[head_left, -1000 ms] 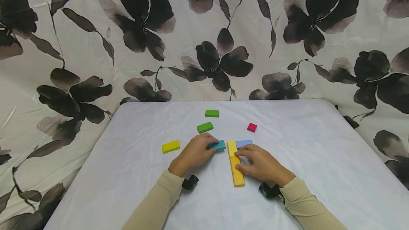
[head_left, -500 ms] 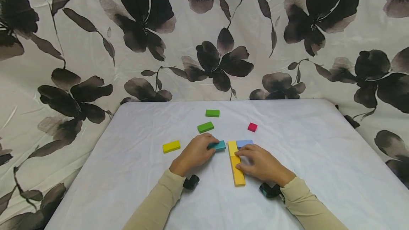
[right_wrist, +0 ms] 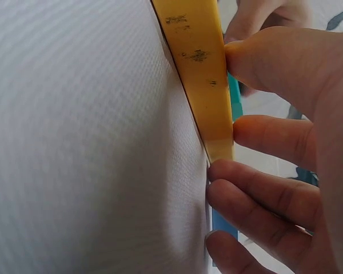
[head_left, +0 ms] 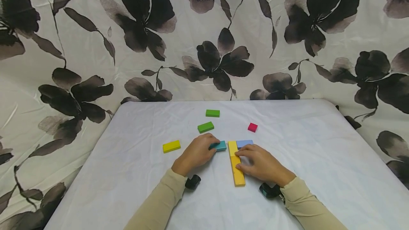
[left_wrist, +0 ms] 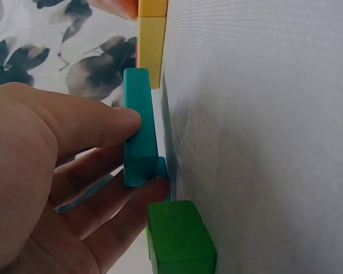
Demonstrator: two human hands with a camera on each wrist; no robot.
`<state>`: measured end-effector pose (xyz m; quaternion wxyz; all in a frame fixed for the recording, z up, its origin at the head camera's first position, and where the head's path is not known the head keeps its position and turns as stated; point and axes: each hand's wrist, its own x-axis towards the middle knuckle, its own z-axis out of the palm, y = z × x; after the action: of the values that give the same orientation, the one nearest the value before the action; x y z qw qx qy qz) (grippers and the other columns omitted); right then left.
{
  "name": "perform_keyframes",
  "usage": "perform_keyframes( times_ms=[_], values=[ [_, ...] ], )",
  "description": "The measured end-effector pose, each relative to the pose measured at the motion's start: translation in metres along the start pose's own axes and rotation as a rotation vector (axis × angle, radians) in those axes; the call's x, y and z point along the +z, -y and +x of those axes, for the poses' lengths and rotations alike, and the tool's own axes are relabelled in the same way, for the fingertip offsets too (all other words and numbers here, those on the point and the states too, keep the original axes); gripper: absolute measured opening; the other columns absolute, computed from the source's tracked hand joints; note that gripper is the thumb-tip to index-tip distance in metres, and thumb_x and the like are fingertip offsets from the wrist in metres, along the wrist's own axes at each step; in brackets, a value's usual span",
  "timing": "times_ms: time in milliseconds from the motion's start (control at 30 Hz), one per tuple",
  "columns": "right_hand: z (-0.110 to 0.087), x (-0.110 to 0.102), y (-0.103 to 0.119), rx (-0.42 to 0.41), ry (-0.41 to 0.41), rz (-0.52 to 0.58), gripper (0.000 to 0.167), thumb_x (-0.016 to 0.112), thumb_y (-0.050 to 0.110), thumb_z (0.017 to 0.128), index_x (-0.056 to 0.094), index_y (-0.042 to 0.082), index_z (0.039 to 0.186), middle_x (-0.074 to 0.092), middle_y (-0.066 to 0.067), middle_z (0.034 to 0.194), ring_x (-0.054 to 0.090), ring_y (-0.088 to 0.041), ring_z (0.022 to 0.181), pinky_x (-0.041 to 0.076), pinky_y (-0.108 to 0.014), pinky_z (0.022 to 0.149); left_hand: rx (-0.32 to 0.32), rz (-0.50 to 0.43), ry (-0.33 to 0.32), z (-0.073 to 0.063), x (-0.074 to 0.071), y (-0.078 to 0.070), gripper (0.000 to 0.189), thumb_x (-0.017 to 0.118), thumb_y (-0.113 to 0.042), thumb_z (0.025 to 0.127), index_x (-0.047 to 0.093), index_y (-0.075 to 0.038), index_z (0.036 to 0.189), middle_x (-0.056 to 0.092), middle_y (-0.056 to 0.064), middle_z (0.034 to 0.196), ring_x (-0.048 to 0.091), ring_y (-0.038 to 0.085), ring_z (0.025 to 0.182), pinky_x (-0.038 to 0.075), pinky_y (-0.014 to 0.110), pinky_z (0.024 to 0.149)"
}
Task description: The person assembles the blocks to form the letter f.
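My left hand (head_left: pixel 195 151) pinches a teal block (left_wrist: pixel 140 131), thumb on one face and fingers on the other side. In the head view this block lies a small gap left of two yellow-orange blocks, which stand end to end in a column (head_left: pixel 238 173). My right hand (head_left: pixel 263 162) rests at the column's right side, its thumb tip and fingertips (right_wrist: pixel 248 128) touching the blocks near their join. A light blue block (head_left: pixel 244 143) adjoins the column's far end on the right, partly hidden by the right hand.
Two green blocks (head_left: pixel 205 127) lie farther back, one behind the other. A small red block (head_left: pixel 252 127) sits at the back right, and a yellow block (head_left: pixel 171 146) to the left. A white cloth (head_left: pixel 127 187) covers the table; floral fabric (head_left: pixel 217 63) hangs behind.
My left wrist has shifted very slightly to the right, its fingers still on the teal block. The right hand and the other blocks hold their places.
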<state>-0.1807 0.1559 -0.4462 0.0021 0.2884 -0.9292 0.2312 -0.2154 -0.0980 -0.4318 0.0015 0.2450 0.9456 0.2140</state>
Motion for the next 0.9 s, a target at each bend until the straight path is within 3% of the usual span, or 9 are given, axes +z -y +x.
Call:
perform_keyframes(
  times_ms=[533, 900],
  values=[
    [0.0000, 0.0011, -0.0037, -0.029, -0.016, 0.005, 0.041, 0.075, 0.041, 0.090, 0.072, 0.018, 0.124, 0.062, 0.006, 0.122, 0.055, -0.015, 0.115, 0.048, -0.042, 0.101, -0.002, 0.020, 0.003, 0.0074, 0.0033, -0.0049, 0.029, 0.070, -0.012, 0.094, 0.072, -0.010, 0.123, 0.066, 0.002, 0.120, 0.061, 0.016, 0.112, 0.049, 0.034, 0.099],
    [-0.0008, 0.0018, -0.0026, -0.012, -0.007, 0.010, 0.041, 0.074, 0.041, 0.090, 0.072, 0.018, 0.124, 0.062, 0.006, 0.122, 0.055, -0.016, 0.116, 0.048, -0.042, 0.101, -0.037, 0.017, 0.020, 0.0079, 0.0043, -0.0086, 0.029, 0.070, -0.012, 0.095, 0.072, -0.010, 0.123, 0.067, 0.001, 0.120, 0.061, 0.016, 0.113, 0.049, 0.034, 0.100]
  ],
)
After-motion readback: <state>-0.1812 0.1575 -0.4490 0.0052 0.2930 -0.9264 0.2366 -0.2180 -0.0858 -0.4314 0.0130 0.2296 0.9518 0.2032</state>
